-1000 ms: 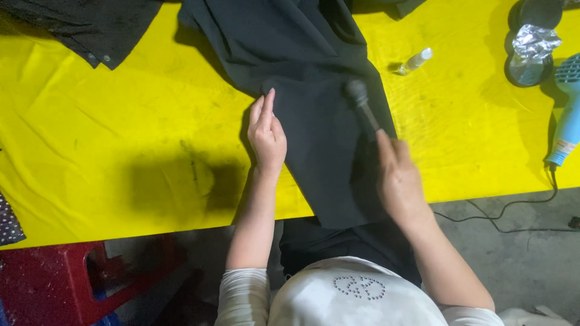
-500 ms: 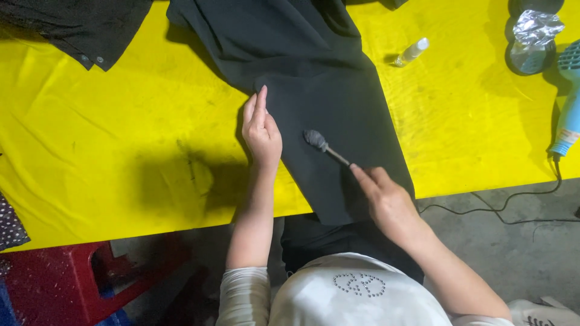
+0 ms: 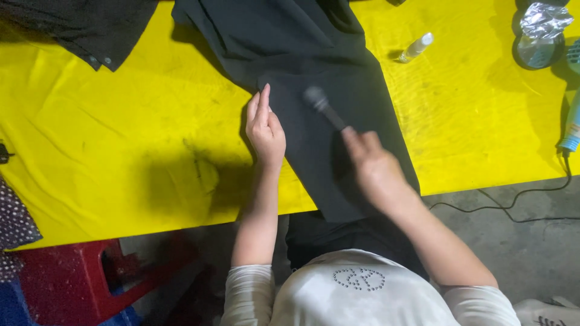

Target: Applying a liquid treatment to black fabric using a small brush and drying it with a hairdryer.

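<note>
Head view. Dark charcoal fabric garment (image 3: 326, 90) spread on yellow cloth-covered table (image 3: 121, 139), hem hanging over near edge at 6 o'clock. Left hand (image 3: 266, 130) flat on garment's left edge, fingers straight, held close together. Right hand (image 3: 371, 169) closed around slim dark-handled brush (image 3: 323, 107), blurred; brush head on fabric at 11 o'clock from hand. Small clear spray bottle (image 3: 417, 47) at 1 o'clock.

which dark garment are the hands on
The black trousers running down the table's middle, under both hands; the other dark garment lies untouched at the top left corner.
</note>
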